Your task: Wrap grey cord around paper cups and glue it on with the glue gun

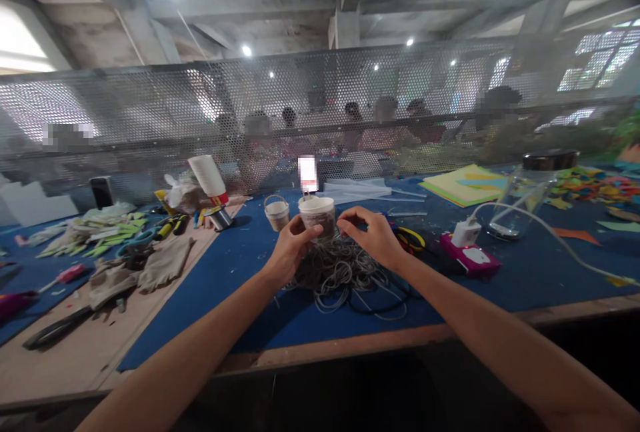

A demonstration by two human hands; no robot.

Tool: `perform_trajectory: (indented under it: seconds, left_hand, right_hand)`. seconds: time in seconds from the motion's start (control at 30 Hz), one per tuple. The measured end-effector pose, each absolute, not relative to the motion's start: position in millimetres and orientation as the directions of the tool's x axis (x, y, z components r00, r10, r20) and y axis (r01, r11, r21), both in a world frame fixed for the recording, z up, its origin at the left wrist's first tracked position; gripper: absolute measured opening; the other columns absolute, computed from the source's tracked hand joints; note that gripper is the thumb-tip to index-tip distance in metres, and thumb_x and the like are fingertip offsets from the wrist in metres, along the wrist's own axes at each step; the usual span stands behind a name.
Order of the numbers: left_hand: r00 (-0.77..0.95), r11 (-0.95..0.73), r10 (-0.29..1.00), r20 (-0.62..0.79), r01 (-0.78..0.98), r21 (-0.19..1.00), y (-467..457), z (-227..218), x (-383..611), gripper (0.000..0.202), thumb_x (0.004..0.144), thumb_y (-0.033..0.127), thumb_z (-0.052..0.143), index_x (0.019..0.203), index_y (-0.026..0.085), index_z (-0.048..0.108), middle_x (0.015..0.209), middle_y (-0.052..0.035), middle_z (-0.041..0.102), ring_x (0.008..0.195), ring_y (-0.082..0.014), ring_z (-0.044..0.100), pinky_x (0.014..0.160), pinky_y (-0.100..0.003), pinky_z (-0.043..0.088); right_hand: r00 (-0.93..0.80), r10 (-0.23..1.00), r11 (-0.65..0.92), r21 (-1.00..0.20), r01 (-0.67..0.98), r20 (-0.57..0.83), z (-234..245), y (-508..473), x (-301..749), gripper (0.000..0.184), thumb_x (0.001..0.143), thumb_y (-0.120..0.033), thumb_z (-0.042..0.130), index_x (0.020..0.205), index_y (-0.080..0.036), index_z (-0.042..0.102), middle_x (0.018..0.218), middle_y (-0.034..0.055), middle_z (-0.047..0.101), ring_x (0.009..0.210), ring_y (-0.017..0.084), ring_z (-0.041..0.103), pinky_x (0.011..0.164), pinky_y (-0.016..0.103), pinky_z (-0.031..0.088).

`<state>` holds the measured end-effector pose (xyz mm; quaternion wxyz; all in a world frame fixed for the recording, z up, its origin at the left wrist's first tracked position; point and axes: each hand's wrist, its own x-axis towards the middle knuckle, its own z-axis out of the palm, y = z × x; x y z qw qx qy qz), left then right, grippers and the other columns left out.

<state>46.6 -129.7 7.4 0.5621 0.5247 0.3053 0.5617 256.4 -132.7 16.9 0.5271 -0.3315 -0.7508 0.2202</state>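
Note:
My left hand (295, 243) is closed around the side of a white paper cup (319, 207), whose lower wall looks covered in greyish wrapping. Just right of the cup, the thumb and fingertips of my right hand (367, 231) are pinched together; anything between them is too small to make out. Below both hands lies a tangled heap of grey cord (345, 272) on the blue mat (200, 319). Behind and to the left stands a small cup with a curved handle (277, 213), upright on the mat.
A stack of paper cups (207, 175), a metal can (220, 219), gloves (165, 263) and green scraps lie left. To the right are a magenta power block (470, 259) with a white charger, a glass jar (523, 199) and coloured paper (465, 184). A perforated screen (320, 99) stands behind.

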Motion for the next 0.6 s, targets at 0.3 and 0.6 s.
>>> perform_trajectory:
  seconds: [0.3, 0.6]
  left_hand:
    - [0.195, -0.204, 0.943, 0.271, -0.31, 0.929, -128.7, 5.2, 48.3, 0.054, 0.072, 0.03, 0.09, 0.122, 0.02, 0.071, 0.127, -0.0107, 0.074, 0.118, -0.0289, 0.069, 0.104, -0.041, 0.05]
    - [0.159, -0.224, 0.949, 0.271, -0.262, 0.939, -129.2, 3.7, 50.8, 0.061, 0.063, 0.03, 0.094, 0.118, 0.017, 0.071, 0.119, -0.0105, 0.076, 0.118, -0.0299, 0.068, 0.108, -0.043, 0.047]
  right_hand:
    - [-0.274, 0.734, 0.679, -0.678, 0.283, 0.621, 16.6, -135.2, 252.6, 0.021, 0.096, -0.042, 0.067, 0.089, -0.022, 0.073, 0.085, 0.0023, 0.077, 0.08, 0.019, 0.071, 0.08, 0.031, 0.054]
    - [-0.26, 0.729, 0.681, -0.629, 0.375, 0.634, 10.3, -130.9, 249.3, 0.027, 0.094, -0.04, 0.069, 0.075, -0.021, 0.068, 0.077, 0.002, 0.075, 0.073, 0.018, 0.067, 0.072, 0.03, 0.049]
